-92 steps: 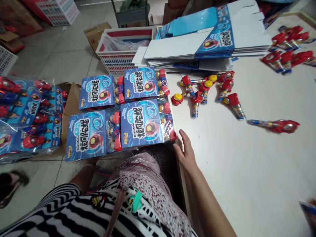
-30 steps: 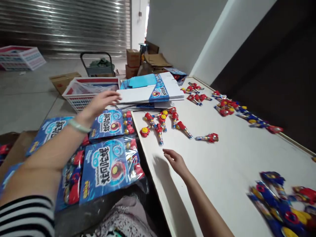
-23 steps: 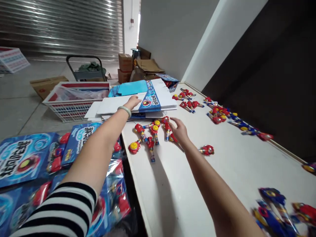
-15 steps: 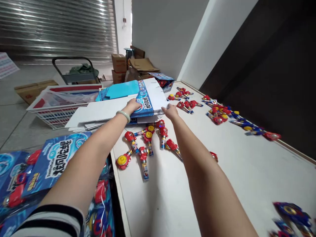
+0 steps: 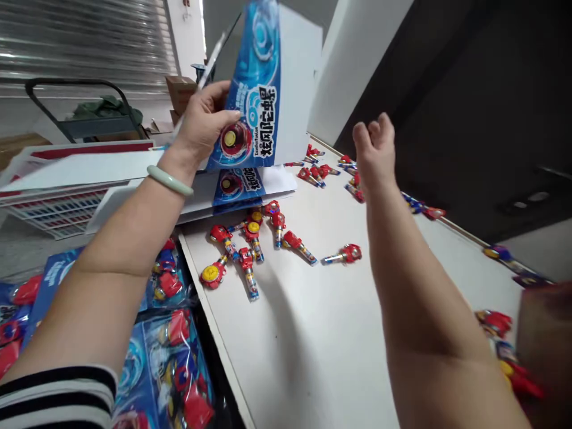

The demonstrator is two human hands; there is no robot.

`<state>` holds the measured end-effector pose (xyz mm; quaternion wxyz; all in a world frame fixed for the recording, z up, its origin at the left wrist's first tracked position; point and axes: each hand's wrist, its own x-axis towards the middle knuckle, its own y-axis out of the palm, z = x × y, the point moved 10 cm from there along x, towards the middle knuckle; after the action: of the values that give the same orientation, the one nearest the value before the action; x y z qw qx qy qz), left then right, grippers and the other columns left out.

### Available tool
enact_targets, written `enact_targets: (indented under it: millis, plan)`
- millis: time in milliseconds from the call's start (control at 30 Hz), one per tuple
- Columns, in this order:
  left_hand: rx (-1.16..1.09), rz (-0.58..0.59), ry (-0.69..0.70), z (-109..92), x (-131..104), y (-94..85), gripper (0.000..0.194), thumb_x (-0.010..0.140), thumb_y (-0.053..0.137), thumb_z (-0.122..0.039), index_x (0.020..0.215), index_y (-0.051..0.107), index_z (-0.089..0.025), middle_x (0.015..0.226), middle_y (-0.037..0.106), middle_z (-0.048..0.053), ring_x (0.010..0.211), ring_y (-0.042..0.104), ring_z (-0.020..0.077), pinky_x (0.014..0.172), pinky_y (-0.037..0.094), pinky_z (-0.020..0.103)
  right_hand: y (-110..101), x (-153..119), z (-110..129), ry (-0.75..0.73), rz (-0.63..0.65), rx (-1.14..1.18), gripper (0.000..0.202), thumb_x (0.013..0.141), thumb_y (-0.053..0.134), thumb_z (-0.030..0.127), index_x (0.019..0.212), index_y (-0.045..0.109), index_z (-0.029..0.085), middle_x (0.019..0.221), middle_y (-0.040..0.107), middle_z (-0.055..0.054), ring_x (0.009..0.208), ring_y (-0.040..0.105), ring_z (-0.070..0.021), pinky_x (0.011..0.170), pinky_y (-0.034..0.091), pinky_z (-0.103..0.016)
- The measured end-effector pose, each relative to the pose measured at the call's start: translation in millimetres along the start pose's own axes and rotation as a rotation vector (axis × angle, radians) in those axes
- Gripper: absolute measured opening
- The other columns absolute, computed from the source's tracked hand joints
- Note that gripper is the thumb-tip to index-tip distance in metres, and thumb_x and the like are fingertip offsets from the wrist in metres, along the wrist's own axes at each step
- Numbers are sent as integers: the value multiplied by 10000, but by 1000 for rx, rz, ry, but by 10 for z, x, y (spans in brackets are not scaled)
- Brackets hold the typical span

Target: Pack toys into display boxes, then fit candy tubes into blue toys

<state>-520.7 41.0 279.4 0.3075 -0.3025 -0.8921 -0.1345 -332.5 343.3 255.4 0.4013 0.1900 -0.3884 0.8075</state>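
My left hand grips a blue-and-white printed cardboard sheet, thumb on its front, and holds it raised and tilted above the table. Under it lies a stack of similar white and blue printed card. My right hand is up in the air, well apart from the card, its fingers curled with nothing seen in them. Below the hands, several red and yellow toys with clear tubes lie on the white table. A single red toy lies to their right.
Bagged toys with blue cards fill the area by the table's left edge. A white plastic basket and a trolley stand beyond. More toys lie along the far side, near a dark door.
My left hand has lifted the printed cardboard sheet off the stack and tilted it up. My right hand has let go of the card and moved up and to the right.
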Motion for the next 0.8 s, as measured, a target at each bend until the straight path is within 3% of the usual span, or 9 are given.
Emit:
enact_targets:
  millis: [100, 233, 400, 533, 600, 700, 800]
  plan:
    - [-78, 100, 142, -375, -113, 264, 314, 673, 779, -170, 966, 709, -257, 1001, 735, -57, 1042, 639, 191, 1035, 482, 336, -301, -25, 231, 72, 64, -12, 834, 934, 527, 636, 1566, 252, 167, 1541, 429, -185, 1428, 427, -258, 1165, 356, -433]
    - [-36, 154, 125, -702, -222, 376, 289, 724, 740, -176, 1006, 686, -211, 946, 713, -34, 1009, 628, 175, 1016, 502, 338, -259, -74, 607, 89, 66, -42, 954, 788, 654, 726, 1512, 368, 174, 1484, 491, -182, 1389, 472, -325, 1092, 433, -509]
    - [110, 165, 52, -1089, -362, 216, 321, 745, 682, -179, 1065, 693, -211, 983, 703, -28, 1119, 619, 217, 987, 513, 331, -54, 90, 1185, -37, 50, -21, 949, 767, 573, 819, 1431, 459, 151, 1324, 615, -162, 1270, 575, -309, 1016, 485, -494]
    - [42, 162, 72, -1237, -328, 79, 396, 676, 785, -301, 1056, 681, -262, 1053, 715, -72, 1142, 582, 213, 1047, 490, 369, -185, 95, 1641, -132, 11, 73, 834, 808, 532, 807, 1345, 514, 169, 1187, 688, -90, 1153, 610, -229, 976, 496, -416]
    - [92, 92, 102, -1250, -274, 3, 452, 674, 801, -371, 1093, 665, -269, 1062, 710, -84, 1153, 562, 200, 1059, 474, 362, -289, 53, 1870, -179, -17, 123, 682, 882, 517, 730, 1294, 524, 187, 1195, 693, -43, 1104, 589, -154, 964, 489, -339]
    - [241, -106, 150, -1301, -240, -93, 395, 790, 731, -403, 1142, 646, -247, 1015, 693, -68, 1102, 559, 165, 1024, 470, 320, -495, -8, 2175, -218, -78, 164, 334, 1001, 518, 462, 1192, 517, 189, 1192, 692, 0, 1009, 560, -68, 919, 474, -223]
    - [306, -157, 211, -1535, -276, 54, 286, 889, 674, -290, 1162, 626, -222, 947, 667, -49, 995, 565, 125, 969, 477, 265, -915, -88, 2492, -264, -126, 67, 144, 1025, 499, 242, 1155, 494, 182, 1237, 656, -15, 1048, 535, -52, 950, 435, -182]
